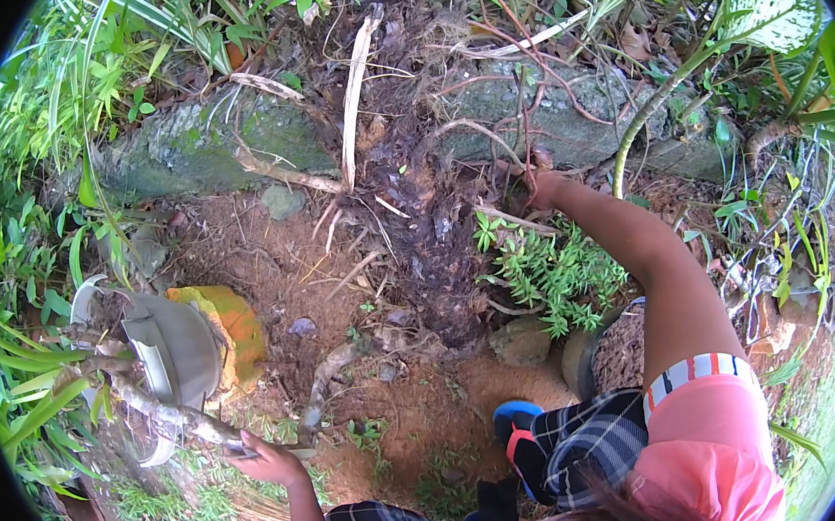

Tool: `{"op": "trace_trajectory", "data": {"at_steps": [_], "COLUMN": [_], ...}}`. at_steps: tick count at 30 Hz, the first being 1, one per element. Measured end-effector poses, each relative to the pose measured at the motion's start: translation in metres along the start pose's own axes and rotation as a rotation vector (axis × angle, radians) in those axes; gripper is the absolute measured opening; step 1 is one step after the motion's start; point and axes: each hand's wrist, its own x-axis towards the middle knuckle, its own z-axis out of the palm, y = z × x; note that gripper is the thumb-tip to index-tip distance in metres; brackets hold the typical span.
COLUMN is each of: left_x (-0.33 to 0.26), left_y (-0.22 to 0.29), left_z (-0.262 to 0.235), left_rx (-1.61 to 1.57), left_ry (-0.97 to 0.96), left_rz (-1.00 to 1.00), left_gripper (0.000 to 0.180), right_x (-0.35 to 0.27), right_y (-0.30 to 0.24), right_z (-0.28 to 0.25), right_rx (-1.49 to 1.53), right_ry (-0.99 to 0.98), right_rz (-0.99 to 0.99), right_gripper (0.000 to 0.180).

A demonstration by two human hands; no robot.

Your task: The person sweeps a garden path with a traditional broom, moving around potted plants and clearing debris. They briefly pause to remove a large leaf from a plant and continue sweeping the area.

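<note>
My left hand (268, 465) is at the lower left, closed around a dark, narrow, flat tool whose kind I cannot make out. Just beyond it runs a thick, pale branch (176, 409). Farther off to the right, my right hand (539, 188) reaches to the grey stone edging (574, 115). Its fingers are closed around thin reddish-brown stems (527, 129) that rise in front of the stone; the fingertips are partly hidden. A leafy green plant (565, 276) grows just below my right forearm.
Between my hands a dark, decayed trunk (424, 220) lies across the bare soil, with a split pale stick (358, 100) upon it. A broken grey pot (173, 349) lies against a yellow block (229, 334) at left. A round pot (583, 360) stands near my sandalled foot (522, 441).
</note>
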Motion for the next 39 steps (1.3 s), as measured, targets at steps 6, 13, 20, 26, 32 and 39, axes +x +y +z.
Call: {"op": "trace_trajectory", "data": {"at_steps": [6,13,20,26,32,39], "left_x": [0.0,0.0,0.0,0.0,0.0,-0.001], "left_y": [0.0,0.004,0.003,0.004,0.001,-0.004], "left_z": [0.0,-0.002,-0.001,0.001,0.001,0.004], "left_rx": [0.049,0.002,0.01,0.022,-0.002,-0.055], "left_ry": [-0.007,-0.026,-0.002,0.05,0.024,0.048], "left_rz": [-0.02,-0.037,0.06,0.052,0.027,0.031], "left_gripper": [0.06,0.06,0.051,0.05,0.047,0.043], "right_x": [0.028,0.011,0.003,-0.009,-0.024,-0.048], "right_y": [0.012,0.017,0.023,0.009,0.027,0.008], "right_z": [0.021,0.015,0.011,-0.016,0.001,-0.028], "right_rx": [-0.065,0.056,0.228,0.0,0.016,-0.004], "right_ry": [-0.04,0.081,0.055,-0.034,0.354,0.378], "right_rz": [-0.003,-0.087,-0.036,0.088,-0.1,-0.142], "right_gripper": [0.05,0.039,0.032,0.035,0.022,0.021]}}
